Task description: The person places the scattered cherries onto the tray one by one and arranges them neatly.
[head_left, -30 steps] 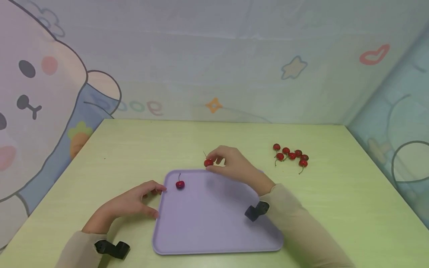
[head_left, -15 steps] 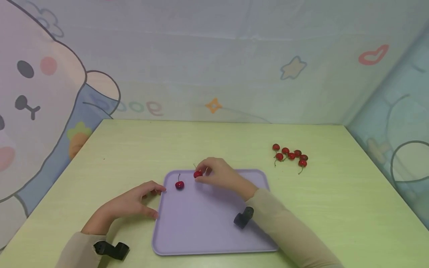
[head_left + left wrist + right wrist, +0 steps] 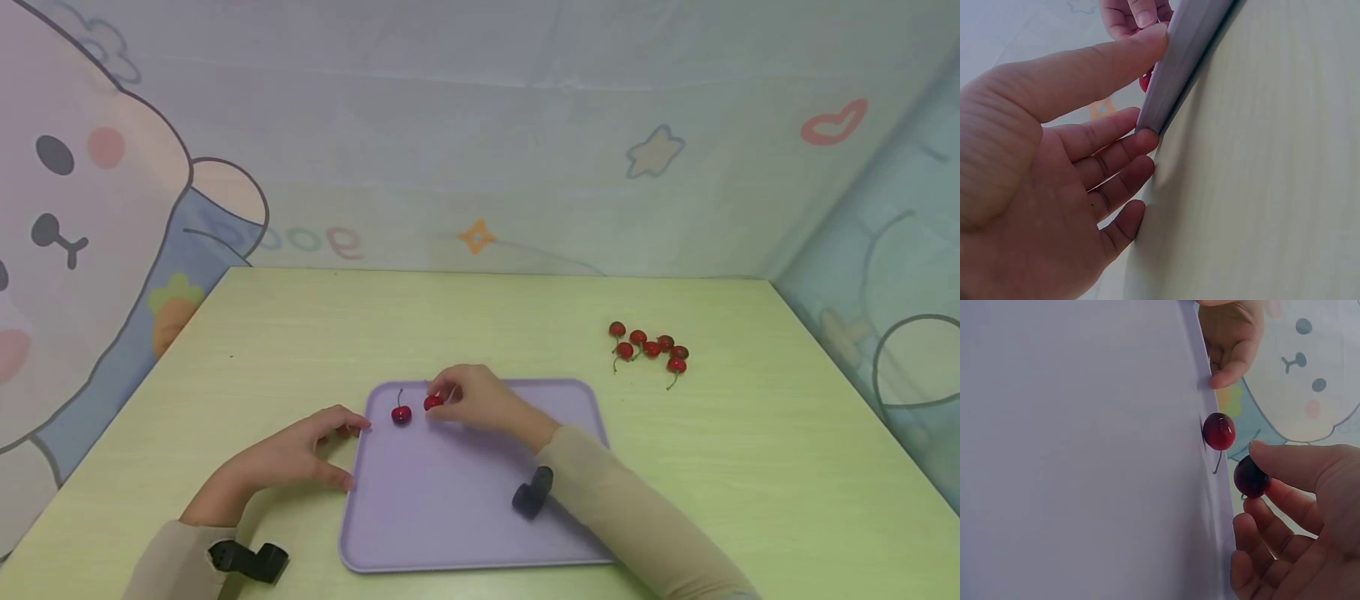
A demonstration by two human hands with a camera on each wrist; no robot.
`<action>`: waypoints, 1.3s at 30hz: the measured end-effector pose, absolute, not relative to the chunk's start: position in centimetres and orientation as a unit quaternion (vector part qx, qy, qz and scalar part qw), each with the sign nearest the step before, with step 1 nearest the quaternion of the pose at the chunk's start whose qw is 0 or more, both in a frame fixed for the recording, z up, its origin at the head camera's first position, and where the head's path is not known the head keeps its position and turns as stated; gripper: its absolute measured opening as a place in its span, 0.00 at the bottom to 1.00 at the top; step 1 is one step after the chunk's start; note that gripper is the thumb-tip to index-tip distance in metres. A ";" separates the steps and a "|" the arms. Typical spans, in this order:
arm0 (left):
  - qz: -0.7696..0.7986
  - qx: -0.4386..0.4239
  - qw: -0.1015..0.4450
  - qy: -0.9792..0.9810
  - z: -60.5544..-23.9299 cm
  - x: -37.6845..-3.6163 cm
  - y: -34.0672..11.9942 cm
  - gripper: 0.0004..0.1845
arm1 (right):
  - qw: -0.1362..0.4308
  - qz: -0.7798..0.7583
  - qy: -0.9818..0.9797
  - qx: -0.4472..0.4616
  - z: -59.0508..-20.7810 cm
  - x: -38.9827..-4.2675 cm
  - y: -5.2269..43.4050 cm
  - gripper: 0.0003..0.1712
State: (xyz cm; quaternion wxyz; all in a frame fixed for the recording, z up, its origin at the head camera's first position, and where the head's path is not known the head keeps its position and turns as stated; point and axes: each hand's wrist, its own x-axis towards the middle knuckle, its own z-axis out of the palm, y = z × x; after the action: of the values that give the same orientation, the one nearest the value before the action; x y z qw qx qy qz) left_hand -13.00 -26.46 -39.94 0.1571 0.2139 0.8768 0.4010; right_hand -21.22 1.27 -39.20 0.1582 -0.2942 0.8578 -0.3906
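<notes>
My right hand (image 3: 480, 404) pinches a red cherry (image 3: 1251, 477) between thumb and index finger, low over the far left part of the purple tray (image 3: 465, 500). Just left of it, a second cherry (image 3: 401, 414) lies on the tray with its stem pointing away from me. My left hand (image 3: 300, 450) rests at the tray's left edge. In the left wrist view its thumb and fingertips touch the tray's outer side (image 3: 1188, 56), the fingers loosely extended.
Several cherries (image 3: 651, 349), some with stems showing, lie in a loose cluster on the pale yellow-green table (image 3: 750, 467) at the back right. A printed cloth (image 3: 555, 167) hangs behind the table's far edge.
My right hand has brought the pinched cherry leftward and nearer to me, from beyond the tray's far rim to over the tray beside the other cherry. The left hand has stayed put.
</notes>
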 end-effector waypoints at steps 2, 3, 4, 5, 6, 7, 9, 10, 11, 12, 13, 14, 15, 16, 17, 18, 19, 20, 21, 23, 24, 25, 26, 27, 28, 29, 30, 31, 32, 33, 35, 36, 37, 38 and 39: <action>0.401 0.214 0.157 0.877 -39.9 -13.0 -26.4 0.36 | 0.164 -0.392 0.859 -0.287 -39.4 -21.3 1.2 0.13; 0.402 0.215 0.157 0.876 -39.9 -13.0 -26.4 0.36 | 0.167 -0.392 0.859 -0.284 -39.5 -21.3 1.1 0.13; 0.401 0.215 0.156 0.876 -39.9 -13.0 -26.4 0.36 | 0.170 -0.393 0.859 -0.281 -39.5 -21.3 1.1 0.13; 0.401 0.215 0.156 0.877 -39.8 -12.9 -26.4 0.36 | 0.173 -0.394 0.859 -0.279 -39.6 -21.4 1.0 0.13; 0.401 0.215 0.156 0.877 -39.8 -12.9 -26.4 0.35 | 0.175 -0.395 0.858 -0.277 -39.7 -21.4 0.9 0.13; 0.400 0.215 0.155 0.877 -39.8 -12.9 -26.4 0.35 | 0.177 -0.395 0.858 -0.276 -39.8 -21.5 0.9 0.13; 0.401 0.214 0.155 0.877 -39.7 -12.9 -26.4 0.35 | 0.179 -0.394 0.859 -0.275 -39.9 -21.5 0.7 0.13; 0.401 0.213 0.155 0.878 -39.7 -12.9 -26.3 0.35 | 0.180 -0.392 0.860 -0.274 -39.9 -21.5 0.7 0.13; 0.401 0.210 0.155 0.878 -39.7 -12.9 -26.3 0.35 | 0.179 -0.389 0.861 -0.274 -40.0 -21.6 0.7 0.13; 0.401 0.210 0.154 0.878 -39.7 -12.9 -26.3 0.35 | 0.178 -0.387 0.862 -0.275 -40.0 -21.6 0.6 0.13; 0.402 0.208 0.154 0.878 -39.7 -12.9 -26.3 0.35 | 0.177 -0.384 0.863 -0.276 -40.0 -21.6 0.6 0.13; 0.403 0.207 0.154 0.878 -39.7 -12.9 -26.3 0.35 | 0.175 -0.381 0.865 -0.276 -40.0 -21.6 0.6 0.12; 0.403 0.207 0.153 0.878 -39.8 -12.9 -26.3 0.35 | 0.174 -0.378 0.866 -0.278 -40.1 -21.6 0.6 0.12; 0.402 0.207 0.153 0.879 -39.8 -12.9 -26.3 0.35 | 0.173 -0.376 0.867 -0.279 -40.1 -21.7 0.6 0.12; 0.403 0.208 0.153 0.878 -39.8 -12.9 -26.3 0.35 | 0.171 -0.374 0.868 -0.280 -40.1 -21.7 0.6 0.11; 0.403 0.211 0.153 0.877 -39.8 -12.9 -26.3 0.35 | 0.171 -0.373 0.868 -0.280 -40.1 -21.7 0.6 0.11; 0.403 0.210 0.153 0.877 -39.8 -12.9 -26.3 0.35 | 0.171 -0.372 0.868 -0.280 -40.1 -21.6 0.6 0.11; 0.401 0.212 0.152 0.878 -39.9 -13.0 -26.3 0.35 | 0.170 -0.371 0.869 -0.281 -40.1 -21.6 0.6 0.11; 0.400 0.212 0.151 0.879 -40.0 -13.0 -26.4 0.35 | 0.169 -0.371 0.869 -0.282 -40.1 -21.6 0.6 0.11; 0.398 0.214 0.148 0.880 -40.2 -13.0 -26.4 0.35 | 0.168 -0.371 0.869 -0.282 -40.1 -21.5 0.6 0.11; 0.396 0.214 0.147 0.881 -40.3 -13.1 -26.4 0.35 | 0.168 -0.370 0.869 -0.281 -40.1 -21.5 0.6 0.12; 0.395 0.214 0.146 0.881 -40.4 -13.1 -26.5 0.35 | 0.168 -0.370 0.870 -0.281 -40.1 -21.5 0.6 0.12; 0.395 0.215 0.144 0.882 -40.4 -13.1 -26.5 0.35 | 0.168 -0.370 0.870 -0.280 -40.1 -21.5 0.5 0.12; 0.394 0.215 0.143 0.882 -40.4 -13.0 -26.5 0.35 | 0.168 -0.370 0.870 -0.279 -40.1 -21.6 0.5 0.12; 0.394 0.215 0.143 0.882 -40.4 -13.0 -26.5 0.35 | 0.169 -0.369 0.871 -0.277 -40.0 -21.5 0.5 0.11; 0.394 0.215 0.143 0.882 -40.3 -13.0 -26.5 0.35 | 0.169 -0.367 0.872 -0.276 -40.0 -21.5 0.5 0.11; 0.395 0.215 0.143 0.882 -40.3 -13.0 -26.5 0.35 | 0.170 -0.367 0.872 -0.275 -39.9 -21.5 0.5 0.11; 0.395 0.215 0.143 0.882 -40.3 -13.0 -26.5 0.35 | 0.170 -0.366 0.872 -0.276 -39.8 -21.4 0.5 0.11; 0.395 0.214 0.144 0.882 -40.2 -13.0 -26.4 0.35 | 0.167 -0.363 0.873 -0.279 -39.8 -21.4 0.5 0.11; 0.394 0.216 0.143 0.882 -40.2 -13.0 -26.4 0.34 | 0.166 -0.362 0.874 -0.279 -39.7 -21.3 0.5 0.11; 0.394 0.215 0.143 0.882 -40.1 -13.0 -26.4 0.34 | 0.165 -0.361 0.874 -0.281 -39.7 -21.2 0.6 0.12; 0.395 0.215 0.143 0.882 -40.1 -12.9 -26.4 0.34 | 0.165 -0.360 0.874 -0.281 -39.7 -21.2 0.6 0.12; 0.394 0.215 0.143 0.882 -40.0 -12.9 -26.4 0.34 | 0.165 -0.360 0.875 -0.279 -39.7 -21.2 0.5 0.12; 0.393 0.215 0.143 0.882 -40.0 -12.9 -26.4 0.34 | 0.166 -0.360 0.876 -0.276 -39.8 -21.2 0.5 0.12; 0.392 0.216 0.142 0.883 -40.0 -12.9 -26.4 0.35 | 0.169 -0.362 0.875 -0.272 -39.8 -21.1 0.5 0.12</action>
State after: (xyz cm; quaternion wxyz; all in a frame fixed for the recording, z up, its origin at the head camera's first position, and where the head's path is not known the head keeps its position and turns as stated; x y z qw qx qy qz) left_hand -12.89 -26.38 -40.03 0.1424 0.2161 0.8830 0.3917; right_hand -21.15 0.50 -39.83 0.1689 -0.2723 0.8752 -0.3624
